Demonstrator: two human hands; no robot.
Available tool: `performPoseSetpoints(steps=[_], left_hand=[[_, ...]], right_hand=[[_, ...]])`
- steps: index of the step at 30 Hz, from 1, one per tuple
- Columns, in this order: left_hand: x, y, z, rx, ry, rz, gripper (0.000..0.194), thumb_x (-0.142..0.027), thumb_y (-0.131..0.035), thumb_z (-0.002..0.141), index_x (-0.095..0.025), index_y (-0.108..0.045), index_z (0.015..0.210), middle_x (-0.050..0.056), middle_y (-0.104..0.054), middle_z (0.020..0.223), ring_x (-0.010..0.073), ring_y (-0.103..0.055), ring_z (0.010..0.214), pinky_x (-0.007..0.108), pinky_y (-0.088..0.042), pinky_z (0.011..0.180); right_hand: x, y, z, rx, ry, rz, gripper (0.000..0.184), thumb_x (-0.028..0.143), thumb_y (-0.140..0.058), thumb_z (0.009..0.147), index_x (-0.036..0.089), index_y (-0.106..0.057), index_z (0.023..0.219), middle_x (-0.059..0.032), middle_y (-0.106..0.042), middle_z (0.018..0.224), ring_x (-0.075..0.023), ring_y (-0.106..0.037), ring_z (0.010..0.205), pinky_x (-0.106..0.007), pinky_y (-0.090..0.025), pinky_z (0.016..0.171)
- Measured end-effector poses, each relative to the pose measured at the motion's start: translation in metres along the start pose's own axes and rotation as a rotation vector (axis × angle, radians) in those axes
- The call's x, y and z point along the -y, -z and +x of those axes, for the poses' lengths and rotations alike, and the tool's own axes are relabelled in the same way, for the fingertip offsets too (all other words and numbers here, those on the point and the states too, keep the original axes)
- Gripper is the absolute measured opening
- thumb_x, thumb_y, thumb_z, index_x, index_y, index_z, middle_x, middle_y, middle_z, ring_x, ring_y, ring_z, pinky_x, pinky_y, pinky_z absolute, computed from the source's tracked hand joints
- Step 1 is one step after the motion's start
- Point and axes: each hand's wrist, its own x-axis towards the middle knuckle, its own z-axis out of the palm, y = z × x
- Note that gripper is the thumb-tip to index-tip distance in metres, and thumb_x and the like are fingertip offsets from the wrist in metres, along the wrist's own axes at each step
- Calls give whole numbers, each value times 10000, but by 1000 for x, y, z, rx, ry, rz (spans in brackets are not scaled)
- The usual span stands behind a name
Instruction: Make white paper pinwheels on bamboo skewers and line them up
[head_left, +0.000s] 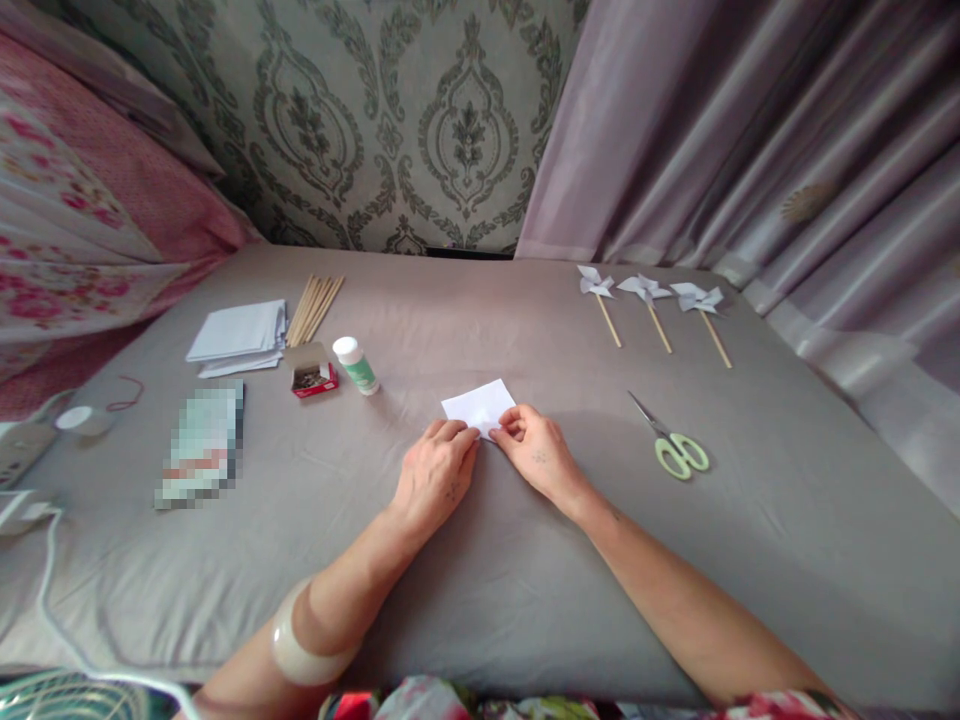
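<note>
A small white sheet of paper (480, 402) lies on the grey cloth in front of me. My left hand (441, 462) has its fingers closed on the paper's near left edge. At the near right corner, my right hand (538, 448) pinches the same paper between thumb and fingers. The two thumbs nearly meet at the edge closest to me. To the right lie scissors (673, 446) with light green handles, blades pointing away. A white and green glue bottle (355, 366) stands to the left of the paper.
Left of the bottle are an open red box (315, 380) of small metal pieces, wooden sticks (313, 310), stacked white paper (237, 334) and a blurred packet (201, 440). Three paper pinwheels (646, 290) lie at the back right. A white cable (56, 600) runs along the left.
</note>
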Motion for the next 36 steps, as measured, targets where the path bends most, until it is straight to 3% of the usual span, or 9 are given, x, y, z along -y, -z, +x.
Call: performPoseSetpoints(steps=[8, 36], left_hand=[[1, -5, 1, -10, -16, 30, 280, -234, -416, 942, -211, -621, 1132, 67, -652, 1042, 198, -568, 950, 318, -508, 826], [1, -10, 6, -13, -6, 66, 312, -243, -392, 946, -238, -637, 1140, 83, -597, 1019, 197, -522, 887, 330, -498, 792]], right_hand=[[3, 1, 2, 9, -16, -9, 193, 251, -680, 763, 204, -548, 896, -22, -721, 750, -180, -676, 718, -279, -470, 665], [8, 7, 7, 58, -134, -65, 232, 280, -691, 758, 215, -529, 910, -21, -711, 763, -188, -679, 774, -281, -461, 689]])
